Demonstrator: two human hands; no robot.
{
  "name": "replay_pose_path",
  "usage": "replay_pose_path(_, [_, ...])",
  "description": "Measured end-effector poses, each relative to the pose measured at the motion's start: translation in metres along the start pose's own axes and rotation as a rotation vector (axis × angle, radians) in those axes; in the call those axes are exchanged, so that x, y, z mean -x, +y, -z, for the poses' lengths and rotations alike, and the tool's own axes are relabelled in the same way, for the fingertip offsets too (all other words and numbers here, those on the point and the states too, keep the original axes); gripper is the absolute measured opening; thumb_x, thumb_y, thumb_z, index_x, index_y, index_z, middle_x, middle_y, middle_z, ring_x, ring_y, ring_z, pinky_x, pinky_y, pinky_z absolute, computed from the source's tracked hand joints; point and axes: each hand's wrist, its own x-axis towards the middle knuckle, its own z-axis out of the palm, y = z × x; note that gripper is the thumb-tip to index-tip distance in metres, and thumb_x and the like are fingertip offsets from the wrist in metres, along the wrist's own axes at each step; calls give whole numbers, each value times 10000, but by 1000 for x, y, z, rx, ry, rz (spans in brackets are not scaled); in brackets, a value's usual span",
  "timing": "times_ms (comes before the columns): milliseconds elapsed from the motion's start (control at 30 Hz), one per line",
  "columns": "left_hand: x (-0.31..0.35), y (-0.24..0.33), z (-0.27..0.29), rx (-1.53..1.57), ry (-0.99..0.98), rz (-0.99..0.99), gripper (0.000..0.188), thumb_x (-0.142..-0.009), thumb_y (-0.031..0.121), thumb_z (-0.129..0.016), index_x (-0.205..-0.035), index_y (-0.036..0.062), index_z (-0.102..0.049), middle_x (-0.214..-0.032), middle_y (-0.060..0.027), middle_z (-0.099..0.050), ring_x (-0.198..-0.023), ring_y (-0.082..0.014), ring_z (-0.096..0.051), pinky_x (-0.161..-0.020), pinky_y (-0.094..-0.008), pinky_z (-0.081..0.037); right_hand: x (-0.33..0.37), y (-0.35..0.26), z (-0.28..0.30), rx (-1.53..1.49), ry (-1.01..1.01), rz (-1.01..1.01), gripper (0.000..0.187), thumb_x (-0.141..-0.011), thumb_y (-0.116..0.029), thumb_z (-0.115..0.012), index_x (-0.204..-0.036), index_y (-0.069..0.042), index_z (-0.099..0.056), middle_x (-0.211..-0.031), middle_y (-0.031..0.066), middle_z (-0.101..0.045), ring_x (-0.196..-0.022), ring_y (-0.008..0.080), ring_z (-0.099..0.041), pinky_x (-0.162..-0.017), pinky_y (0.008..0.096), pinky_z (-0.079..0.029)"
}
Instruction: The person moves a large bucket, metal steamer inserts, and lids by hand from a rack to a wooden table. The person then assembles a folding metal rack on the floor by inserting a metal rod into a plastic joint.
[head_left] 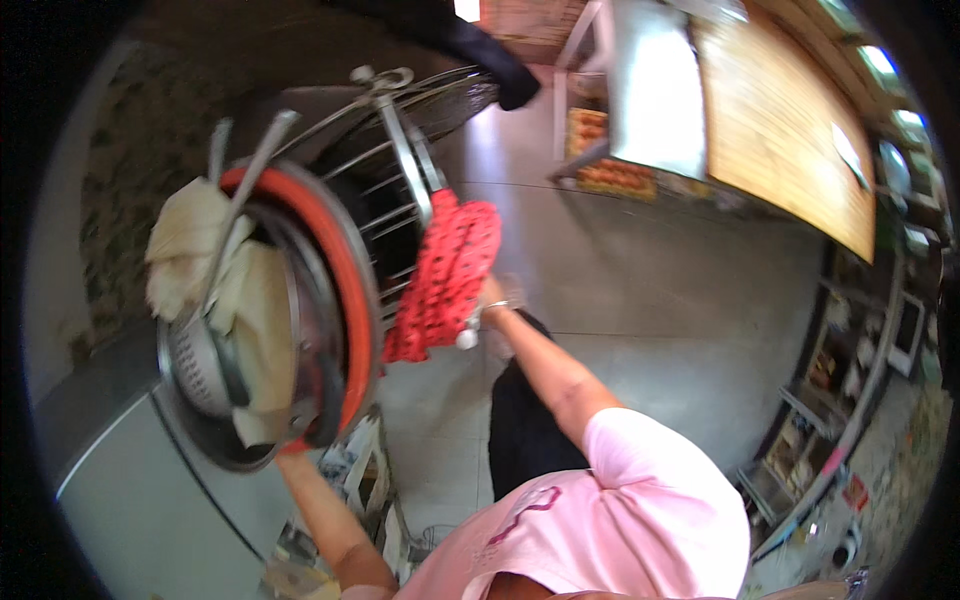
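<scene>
We look down from head height, past a pink shirt (640, 500), at our two bare arms reaching forward over a grey tiled floor (640, 260). On the left, above the floor's left side, a stack of round basins tilts steeply, almost on edge: a metal basin (235, 462) in front, and an orange-red basin (352, 300) behind it. In the metal basin we see a crumpled cream cloth (265, 330) and a ladle with holes (195, 370); a long metal handle (245, 190) sticks up past the rim.

Our left hand (290, 447) is at the stack's lower rim, mostly hidden; we cannot tell how its grip closes. Our right hand (492, 292), a bracelet (497, 306) at its wrist, is against a red cloth with black dots (450, 265), which covers most of it, so we cannot tell whether this grip is clamped. The cloth lies against a metal wire rack (405, 160) just beside the basins.

A wooden desk (780, 110) stands at upper right; below its left end, trays of round orange-brown things (620, 178) sit on the floor.
</scene>
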Motion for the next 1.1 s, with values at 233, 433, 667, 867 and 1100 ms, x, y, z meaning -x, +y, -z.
replay_pose_path(233, [-7,-10,-16,-8,-125,-1,499,-890,438,-386,-1265,109,-408,-1280,-77,-441,-1169,-245,-422,-1005,-390,-318,47,21,18,-281,176,-78,471,-707,-194,-657,-1112,-73,-450,-866,205,-620,-819,374,-591,-723,404,-454])
replay_pose_path(433, [-7,4,8,-50,-124,-4,495,-890,435,-389,-1261,107,-412,-1276,-77,-445,-1166,-245,-425,-1003,-390,-320,87,-1,5,-103,116,-39,544,-720,-163,-636,-1178,-32,-372,-975,237,-583,-917,403,-549,-789,428,-434])
replay_pose_path(667, [-4,12,8,-72,-129,-7,491,-890,431,-392,-1256,105,-416,-1271,-78,-450,-1162,-244,-429,-1002,-390,-323,88,26,-4,-82,-57,43,512,-736,-103,-593,-1181,-9,-359,-1078,248,-532,-996,401,-512,-837,428,-412])
replay_pose_path(867, [5,3,5,-100,-124,13,487,-891,428,-395,-1252,103,-420,-1267,-78,-454,-1159,-244,-432,-1000,-390,-325,92,44,41,14,-223,-41,537,-712,-59,-558,-1218,-21,-384,-1209,213,-457,-1138,340,-434,-962,349,-355])
replay_pose_path(1100, [51,-42,1,-117,-25,91,482,-891,424,-398,-1247,101,-424,-1262,-79,-459,-1155,-243,-436,-999,-389,-328,128,71,135,224,-311,-395,300,-774,-150,-515,-1044,-19,-526,-994,183,-593,-957,306,-565,-844,358,-438])
